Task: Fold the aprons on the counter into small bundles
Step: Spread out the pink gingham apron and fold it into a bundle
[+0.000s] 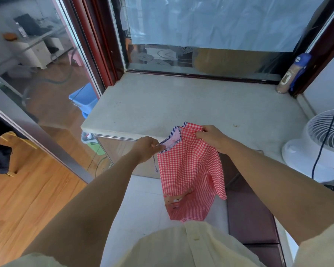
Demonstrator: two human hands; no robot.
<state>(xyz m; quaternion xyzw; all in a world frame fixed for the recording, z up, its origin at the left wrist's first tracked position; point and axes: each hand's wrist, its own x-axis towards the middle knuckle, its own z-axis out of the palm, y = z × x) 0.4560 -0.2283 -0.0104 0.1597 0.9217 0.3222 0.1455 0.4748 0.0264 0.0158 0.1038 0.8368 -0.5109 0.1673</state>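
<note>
A red-and-white checked apron [189, 170] with blue striped trim and a cartoon patch near its bottom hangs in front of me, over the front edge of the pale stone counter [181, 105]. My left hand [146, 148] pinches its top left trim. The top right corner is gripped by my right hand [212, 138]. The cloth is doubled over and drops below counter height, towards my shirt.
A white fan [320, 143] with a dark cable stands at the counter's right end. A brown bottle with a blue cap [289, 76] sits in the back right corner by the window. A glass partition runs on the left, with a blue bin [85, 99] behind it.
</note>
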